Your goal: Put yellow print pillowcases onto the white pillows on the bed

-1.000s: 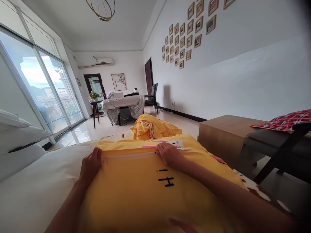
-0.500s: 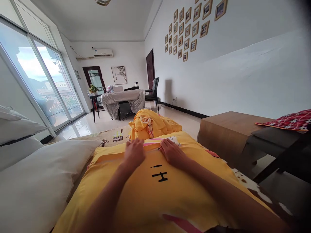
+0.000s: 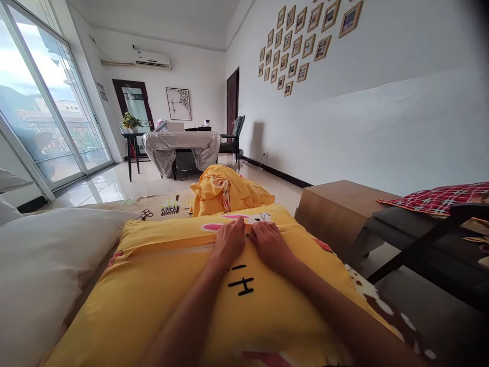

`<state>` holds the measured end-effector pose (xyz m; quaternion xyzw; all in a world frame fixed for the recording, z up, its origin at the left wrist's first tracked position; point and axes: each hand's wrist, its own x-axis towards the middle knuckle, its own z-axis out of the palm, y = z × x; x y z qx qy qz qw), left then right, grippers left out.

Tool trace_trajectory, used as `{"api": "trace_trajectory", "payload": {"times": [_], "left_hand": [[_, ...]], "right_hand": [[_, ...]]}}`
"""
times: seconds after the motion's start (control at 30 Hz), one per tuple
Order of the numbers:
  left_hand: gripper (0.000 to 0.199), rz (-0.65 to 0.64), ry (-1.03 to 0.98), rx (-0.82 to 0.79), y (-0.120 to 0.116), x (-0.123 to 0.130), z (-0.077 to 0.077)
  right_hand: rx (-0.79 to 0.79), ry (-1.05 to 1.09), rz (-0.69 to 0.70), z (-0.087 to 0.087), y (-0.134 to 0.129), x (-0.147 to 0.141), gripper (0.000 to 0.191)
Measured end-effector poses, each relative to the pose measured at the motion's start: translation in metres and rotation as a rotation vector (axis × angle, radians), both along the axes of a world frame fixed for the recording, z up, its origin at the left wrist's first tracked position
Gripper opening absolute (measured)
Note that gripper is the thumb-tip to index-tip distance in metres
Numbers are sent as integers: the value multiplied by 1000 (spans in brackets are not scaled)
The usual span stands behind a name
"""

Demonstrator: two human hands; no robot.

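A yellow pillow (image 3: 160, 285) with black "Hi" lettering and a rabbit print lies flat in front of me. Across its case runs a flap seam (image 3: 164, 244), with a pale line showing beneath the fold at left. My left hand (image 3: 231, 240) has its fingers curled down on the pillowcase along this seam, by the pink rabbit ear. Close beside it, my right hand (image 3: 270, 243) is closed on the cloth by the rabbit's face. The fingertips of both hands nearly meet, and what exactly lies between them is partly hidden.
A bundled yellow cloth (image 3: 225, 188) sits beyond the pillow on a patterned bedspread (image 3: 145, 206). White pillows (image 3: 57, 260) lie at left. To the right stand a brown wooden box-like piece (image 3: 332, 204) and a dark chair (image 3: 408, 229) with red plaid cloth (image 3: 439, 200).
My left hand has moved right along the seam, toward my right hand. My right hand stays on the pillowcase. The view has shifted slightly.
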<state>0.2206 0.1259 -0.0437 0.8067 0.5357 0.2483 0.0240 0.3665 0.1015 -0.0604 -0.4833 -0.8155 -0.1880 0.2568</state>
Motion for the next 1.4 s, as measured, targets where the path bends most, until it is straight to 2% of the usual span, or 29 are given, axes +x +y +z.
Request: {"api": "trace_trajectory", "payload": {"times": [0.3,0.53,0.67,0.8,0.97,1.13,1.3,1.4], "left_hand": [[25,-4,-22,-42,-5,1,-7],[29,-28,-11,-55,-18,0,-8],[30,-43,-12,-47,-22,-1,-8],[30,-58,-9,-46,-26,-2,-6],[30,-84,6,-38,-30,-3,-6],[30,-97,14,-23,-29,-5,-9],[30,-108,0,-27,-28,-5,-11],[29,-115,-6,-29,-27,-6,-11]], "right_hand": [[-96,59,-136,8,1,43,20],[-127,68,-218,14,-9,55,20],[-157,-2,-342,25,-16,61,19],[-151,-150,-484,39,-22,60,19],[-215,-328,-637,51,-23,43,18],[-299,-319,-680,59,-19,33,19],[-366,-262,-752,63,-19,40,26],[-368,-230,-749,60,-19,41,27]]}}
